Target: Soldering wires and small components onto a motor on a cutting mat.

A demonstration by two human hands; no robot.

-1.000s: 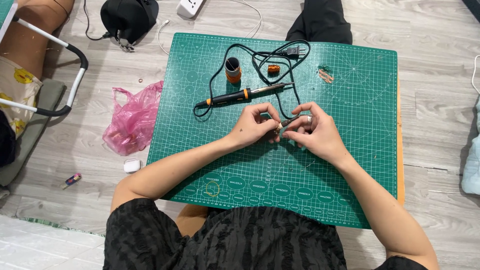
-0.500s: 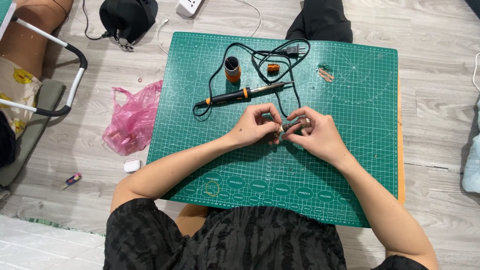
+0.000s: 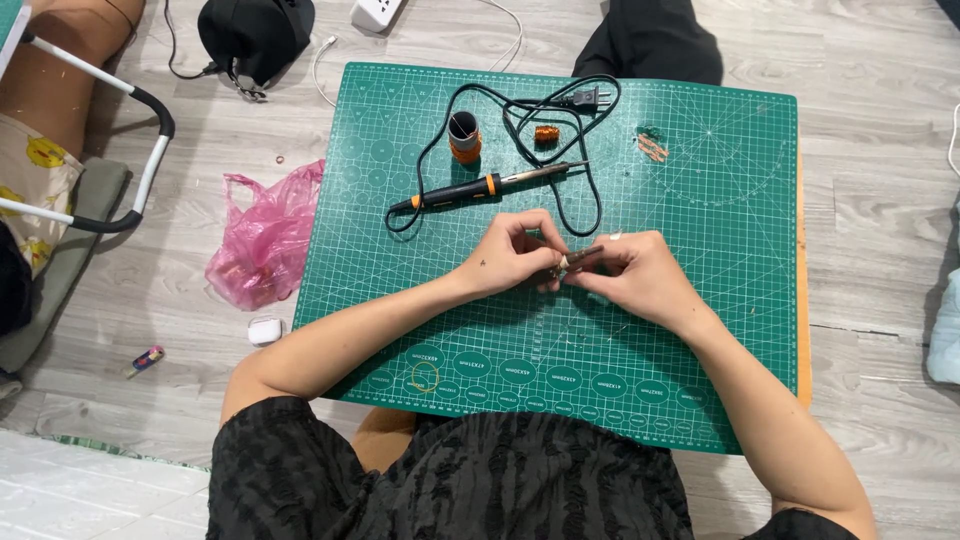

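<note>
**Colours on and around the work mat**

The cutting mat (image 3: pixel 700 330) is deep green, printed with a pale grid and circles. The soldering iron (image 3: pixel 487 187) is black with an orange collar and a black cord (image 3: pixel 520 110). A small spool (image 3: pixel 464 138) is orange and black. Beside the mat lies a pink plastic bag (image 3: pixel 262 240). The floor (image 3: pixel 870 150) shows grey wood grain. The person's top (image 3: pixel 450 480) is black and crinkle-textured.

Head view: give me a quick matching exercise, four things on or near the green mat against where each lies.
Things:
1. soldering iron
2. pink plastic bag
3. orange solder spool
4. yellow rubber band

Places:
A. on the floor, left of the cutting mat
B. near the mat's front edge, by the left forearm
C. upright, just beyond the iron's handle
D. lying across the mat, beyond both hands

Pairs: 1-D, 2-A, 3-C, 4-B
</note>
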